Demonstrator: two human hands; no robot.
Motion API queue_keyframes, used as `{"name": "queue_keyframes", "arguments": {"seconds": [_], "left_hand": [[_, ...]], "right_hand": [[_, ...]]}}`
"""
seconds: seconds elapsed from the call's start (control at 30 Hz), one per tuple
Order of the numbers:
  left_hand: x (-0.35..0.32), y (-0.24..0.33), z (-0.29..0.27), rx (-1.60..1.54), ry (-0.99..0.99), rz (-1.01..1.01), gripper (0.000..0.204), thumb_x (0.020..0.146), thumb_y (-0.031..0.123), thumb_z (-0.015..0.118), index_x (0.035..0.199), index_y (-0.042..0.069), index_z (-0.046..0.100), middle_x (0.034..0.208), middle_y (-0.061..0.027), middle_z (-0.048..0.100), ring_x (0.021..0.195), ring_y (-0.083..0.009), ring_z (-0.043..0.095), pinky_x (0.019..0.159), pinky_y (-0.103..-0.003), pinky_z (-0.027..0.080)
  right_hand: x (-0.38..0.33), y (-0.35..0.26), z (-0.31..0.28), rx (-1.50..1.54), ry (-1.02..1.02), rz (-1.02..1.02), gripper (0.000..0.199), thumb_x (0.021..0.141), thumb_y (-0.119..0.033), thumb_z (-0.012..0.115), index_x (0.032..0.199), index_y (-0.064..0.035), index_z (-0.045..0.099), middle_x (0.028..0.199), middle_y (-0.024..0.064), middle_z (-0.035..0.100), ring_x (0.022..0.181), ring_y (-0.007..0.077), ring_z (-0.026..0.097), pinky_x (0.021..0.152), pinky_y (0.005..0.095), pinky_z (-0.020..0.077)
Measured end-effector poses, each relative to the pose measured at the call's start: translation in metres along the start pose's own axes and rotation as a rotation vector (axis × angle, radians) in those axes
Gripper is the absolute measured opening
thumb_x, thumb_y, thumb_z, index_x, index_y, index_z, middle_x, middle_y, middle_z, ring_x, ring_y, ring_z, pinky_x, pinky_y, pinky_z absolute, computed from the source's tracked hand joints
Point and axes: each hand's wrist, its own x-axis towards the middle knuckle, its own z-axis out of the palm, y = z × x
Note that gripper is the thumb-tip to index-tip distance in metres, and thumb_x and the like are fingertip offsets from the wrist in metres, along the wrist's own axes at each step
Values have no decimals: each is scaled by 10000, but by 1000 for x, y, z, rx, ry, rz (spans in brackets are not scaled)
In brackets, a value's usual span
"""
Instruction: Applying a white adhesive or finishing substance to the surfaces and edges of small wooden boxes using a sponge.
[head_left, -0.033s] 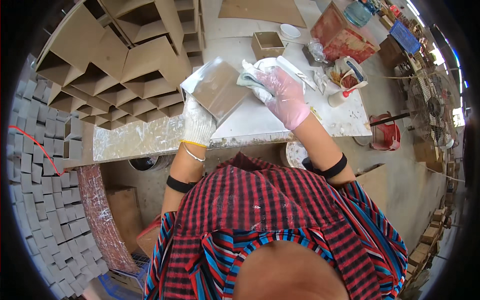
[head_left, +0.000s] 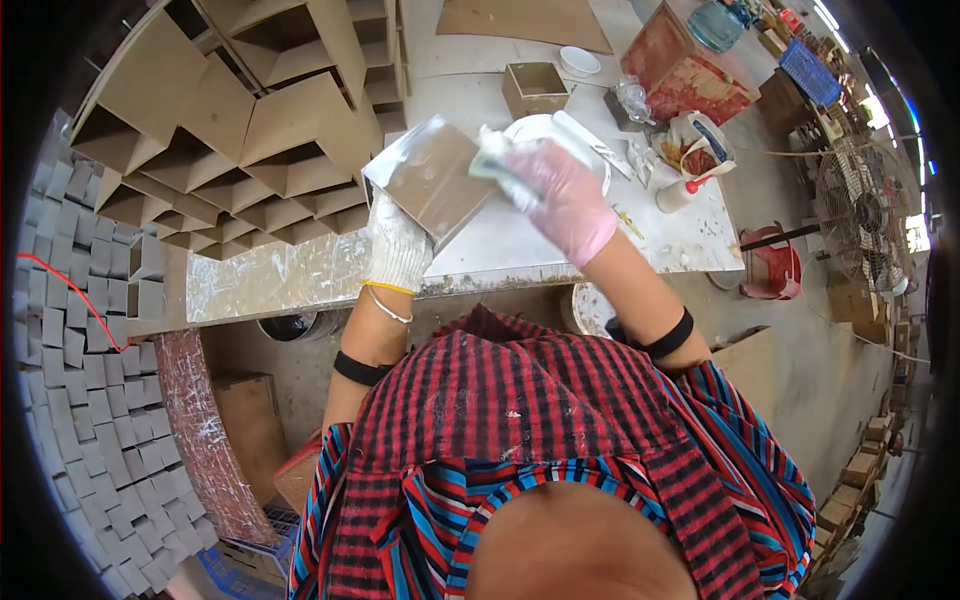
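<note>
My left hand (head_left: 397,242), in a white knitted glove, grips a small brown board box (head_left: 432,182) from below, tilted above the worktable. Wet white smears show along the box's upper left side. In my right hand (head_left: 568,205), under a thin pinkish see-through glove, is a bunched pale cloth (head_left: 492,165). The cloth is at the box's right edge; I cannot tell if it touches. A round white dish (head_left: 603,172) lies partly hidden behind my right hand, with a flat white strip (head_left: 580,132) across its rim.
Stacked brown boxes (head_left: 300,130) rise at left on the table (head_left: 290,275). Farther back are an open square box (head_left: 535,90) and a white bowl (head_left: 580,62). To the right stand a white bottle with a red cap (head_left: 676,197), a plastic bag (head_left: 695,145) and a fan (head_left: 855,205).
My right hand has shifted slightly left with the cloth, toward the box, and is a little blurred. My left hand and the box stay in place.
</note>
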Motion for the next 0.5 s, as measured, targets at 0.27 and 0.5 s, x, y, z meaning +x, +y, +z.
{"name": "queue_keyframes", "arguments": {"seconds": [0.27,0.5], "left_hand": [[20,-28,-23,34,21,-17,492,909,422,450,1253,70,443,1255,-135,482,1113,-314,490,951,-453,417],[21,-36,-31,-4,66,-52,452,930,381,404,1250,63,445,1254,-131,480,1132,-310,479,955,-429,413]], "right_hand": [[-28,56,24,-175,25,-100,443,750,-111,662,1175,-205,577,1079,80,613,903,254,593,806,344,479],[-32,156,15,-224,-297,715,403,795,-200,626,1185,-131,555,1084,122,611,983,301,589,839,342,462]]}}
